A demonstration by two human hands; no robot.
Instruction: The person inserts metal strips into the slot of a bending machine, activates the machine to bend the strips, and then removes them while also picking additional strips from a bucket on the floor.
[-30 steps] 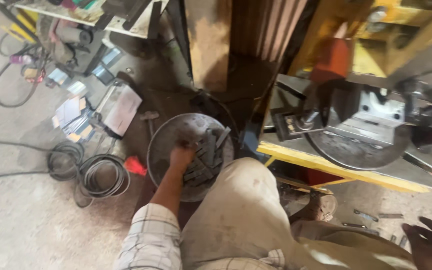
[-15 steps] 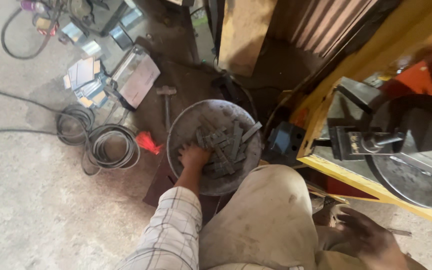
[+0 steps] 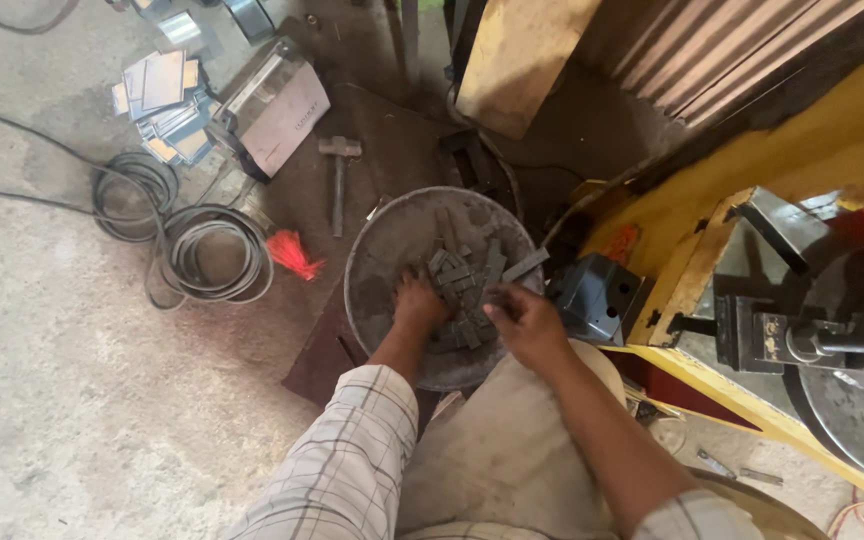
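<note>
On the floor: a round grey metal pan (image 3: pixel 382 250) sits on a dark sheet, holding a heap of flat grey metal pieces (image 3: pixel 462 285).
Left hand: the left hand (image 3: pixel 420 303) is down in the pan, fingers curled into the pieces; if it grips one cannot be told.
Right hand: the right hand (image 3: pixel 524 322) is over the heap, its fingertips pinched on a small piece.
Floor: rough grey concrete, dusty.
Near the pan: a hammer (image 3: pixel 338 180), a red tuft (image 3: pixel 290 256), coiled black cable (image 3: pixel 192 245), a stack of flat plates (image 3: pixel 162 100).
On the person's right: a yellow machine frame (image 3: pixel 752 180) with a dark wheel (image 3: pixel 862 420).
</note>
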